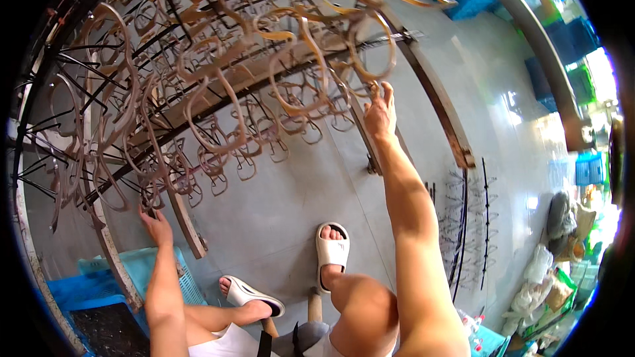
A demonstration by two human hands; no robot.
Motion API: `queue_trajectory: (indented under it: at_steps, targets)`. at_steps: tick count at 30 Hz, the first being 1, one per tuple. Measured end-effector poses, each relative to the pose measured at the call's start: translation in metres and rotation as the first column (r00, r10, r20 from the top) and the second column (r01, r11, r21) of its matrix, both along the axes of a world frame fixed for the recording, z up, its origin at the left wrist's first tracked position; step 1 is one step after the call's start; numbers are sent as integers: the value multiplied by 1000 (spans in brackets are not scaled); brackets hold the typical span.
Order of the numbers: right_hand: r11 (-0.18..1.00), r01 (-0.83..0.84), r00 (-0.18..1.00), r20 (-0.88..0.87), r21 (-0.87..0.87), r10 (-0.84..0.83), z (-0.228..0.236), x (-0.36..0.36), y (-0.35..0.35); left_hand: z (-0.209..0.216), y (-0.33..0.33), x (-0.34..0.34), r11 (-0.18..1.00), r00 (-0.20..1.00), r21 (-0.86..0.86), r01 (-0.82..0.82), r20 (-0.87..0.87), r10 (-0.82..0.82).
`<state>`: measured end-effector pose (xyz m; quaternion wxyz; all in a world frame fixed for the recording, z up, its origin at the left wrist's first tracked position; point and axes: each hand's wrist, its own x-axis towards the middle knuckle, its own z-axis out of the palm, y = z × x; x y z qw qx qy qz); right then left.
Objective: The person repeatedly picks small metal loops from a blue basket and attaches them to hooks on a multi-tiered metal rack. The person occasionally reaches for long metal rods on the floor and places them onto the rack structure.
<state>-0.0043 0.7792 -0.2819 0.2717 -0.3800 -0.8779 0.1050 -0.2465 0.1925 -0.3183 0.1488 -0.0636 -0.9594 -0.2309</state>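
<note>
Many brown and amber looped pieces (301,66), shaped somewhat like spectacle frames, hang in crowded rows from dark bars (225,100) of a rack. My right hand (380,114) reaches up at the right end of the rows. Its fingers stretch out just beneath an amber loop; whether they touch it I cannot tell. At the lower left end, my left hand (157,227) is raised with fingers apart, close against the lowest brown loops (153,188). The loops partly cover its fingertips.
Rack legs (440,106) stand on the grey floor (291,192). Blue and teal crates (185,274) sit by my left leg. Dark rods with thin wire hooks (485,225) are at right. Bags (532,284) lie along the right side. My feet wear white slides (333,251).
</note>
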Motion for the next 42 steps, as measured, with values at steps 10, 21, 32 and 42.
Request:
queue_trajectory:
  at_steps: [10,21,32,42]
  targets:
    - [775,318,939,70,-546,-336,39,376,-322,49,67,257,877,841,478,59,450,-301]
    - [-194,853,199,645,-485,-738,-53,715,-493,117,51,263,796,524,595,115,644,-557]
    - [-165,802,470,777,-574,-418,-78,708,-411,149,53,253,817,579,107,566,654,-487]
    - [-59,604,684,554,-795,-475,-85,708,-459,162,20,258,765,577,92,638,600,-554]
